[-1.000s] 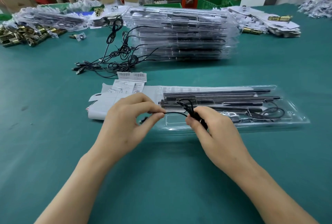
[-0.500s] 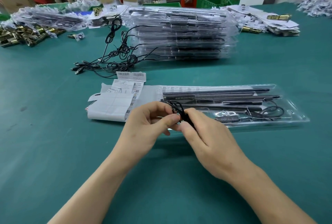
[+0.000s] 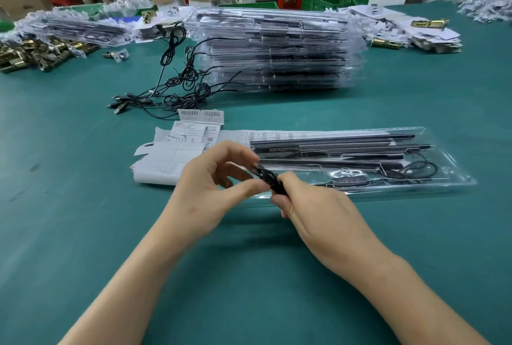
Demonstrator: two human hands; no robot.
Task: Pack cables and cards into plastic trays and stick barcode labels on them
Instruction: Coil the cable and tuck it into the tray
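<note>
While my left hand (image 3: 210, 192) and right hand (image 3: 318, 214) pinch the coiled cable (image 3: 270, 178), I'd keep loops tight for the tray (image 3: 460, 175).

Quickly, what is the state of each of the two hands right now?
Left hand: closed, pinching the coiled black cable.
Right hand: closed, gripping the same cable.

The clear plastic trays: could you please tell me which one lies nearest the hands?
The single tray lying alone right behind the left hand and right hand; the others sit piled in stacks farther back.
</note>
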